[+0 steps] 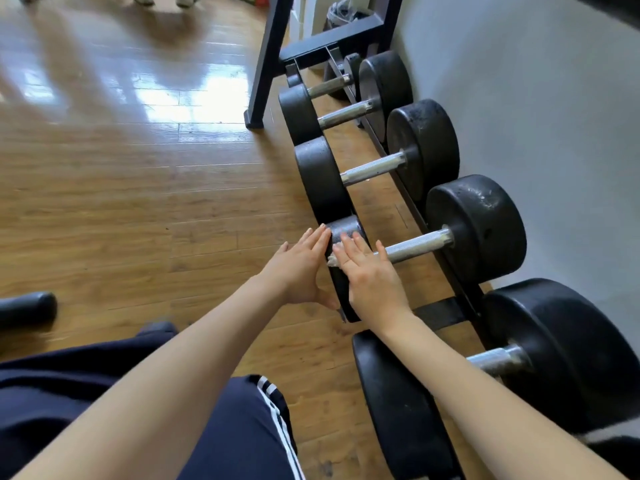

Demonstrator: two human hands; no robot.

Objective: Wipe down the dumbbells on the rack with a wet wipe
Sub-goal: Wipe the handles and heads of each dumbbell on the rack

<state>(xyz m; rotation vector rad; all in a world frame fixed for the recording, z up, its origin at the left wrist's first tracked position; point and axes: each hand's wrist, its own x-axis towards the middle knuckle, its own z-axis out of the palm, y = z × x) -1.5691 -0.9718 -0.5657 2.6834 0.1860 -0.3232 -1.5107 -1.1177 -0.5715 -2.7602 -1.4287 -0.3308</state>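
Dumbbells sit in a row on the low black rack point(446, 311) that runs along the grey wall point(554, 116). I am working on the second dumbbell point(478, 233) from my end. Its near black end point(343, 230) is the one under my hands, and its shiny handle reaches back to the fat end by the wall.

My right hand point(372, 275) lies flat on top of that near end with the fingers straight and close together. It presses the wet wipe point(333, 259) down on the black rubber. I can see only a little white bit of the wipe poking out by my fingers.

My left hand point(299, 268) is flat too, fingers straight, touching the outer side of the same end. It holds nothing.

Just beside this dumbbell, closer to me, is the biggest dumbbell point(554, 344). Past it, going away from me, are three more dumbbells point(374, 168) on the rack.

Beyond those stands a dark metal frame point(266, 60) on the shiny wood floor point(138, 168). Close to me I see my dark trousers with white stripes point(242, 427).
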